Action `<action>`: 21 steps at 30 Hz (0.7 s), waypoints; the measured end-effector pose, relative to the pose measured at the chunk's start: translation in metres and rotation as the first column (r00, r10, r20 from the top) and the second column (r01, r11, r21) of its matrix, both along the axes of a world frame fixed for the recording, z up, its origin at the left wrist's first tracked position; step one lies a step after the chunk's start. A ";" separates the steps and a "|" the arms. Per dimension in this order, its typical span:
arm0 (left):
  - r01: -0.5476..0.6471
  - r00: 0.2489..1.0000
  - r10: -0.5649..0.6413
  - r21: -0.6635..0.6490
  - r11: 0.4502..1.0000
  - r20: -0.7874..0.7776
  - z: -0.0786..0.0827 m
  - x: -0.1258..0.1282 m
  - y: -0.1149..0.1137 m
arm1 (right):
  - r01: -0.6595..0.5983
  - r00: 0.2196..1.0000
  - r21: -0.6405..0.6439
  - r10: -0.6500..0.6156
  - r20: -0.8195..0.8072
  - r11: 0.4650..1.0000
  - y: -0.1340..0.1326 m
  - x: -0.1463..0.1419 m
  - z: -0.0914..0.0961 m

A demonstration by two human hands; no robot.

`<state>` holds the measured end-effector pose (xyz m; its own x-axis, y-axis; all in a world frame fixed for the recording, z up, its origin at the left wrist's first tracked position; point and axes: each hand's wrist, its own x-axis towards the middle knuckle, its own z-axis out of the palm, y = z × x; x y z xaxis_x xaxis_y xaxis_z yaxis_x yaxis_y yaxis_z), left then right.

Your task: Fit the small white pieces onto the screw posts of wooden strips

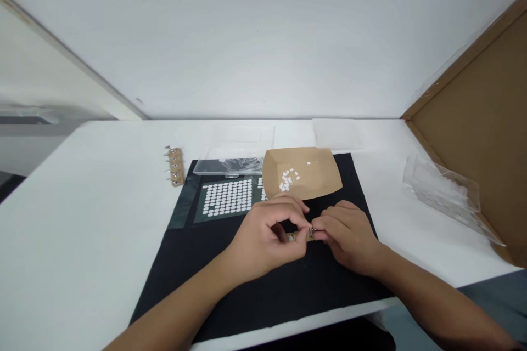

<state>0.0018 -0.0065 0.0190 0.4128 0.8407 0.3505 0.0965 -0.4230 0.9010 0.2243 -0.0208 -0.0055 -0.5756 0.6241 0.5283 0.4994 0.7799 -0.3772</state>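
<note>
My left hand is closed in a pinch, thumb and forefinger meeting at the middle of the black mat. Right against it, my right hand pinches a small shiny metal piece. Under the fingertips shows part of a narrow tan strip, mostly covered by both hands. Whatever sits between the left fingertips is too small to make out. Just beyond the hands stands a brown paper tray with several small white ovals inside.
A dark green sheet with rows of white oval dots lies left of the tray. Behind it is a clear plastic case holding clear pieces. At left rests a tan strip with metal pegs; at right, a clear box beside a cardboard panel.
</note>
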 end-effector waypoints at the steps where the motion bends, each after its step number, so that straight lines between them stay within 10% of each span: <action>1: 0.009 1.000 -0.009 -0.052 0.999 0.013 0.000 0.000 0.000 | -0.007 1.000 -0.017 0.007 -0.011 1.000 0.000 0.000 0.000; 9: 0.190 0.972 -0.089 -0.502 0.844 0.219 -0.008 -0.002 -0.003 | -0.102 0.988 -0.196 0.076 -0.134 0.975 -0.002 0.000 0.002; 21: 0.369 0.912 -0.169 -0.571 0.733 0.373 0.000 -0.002 0.002 | -0.136 0.981 -0.369 0.073 -0.179 0.919 -0.001 0.004 0.013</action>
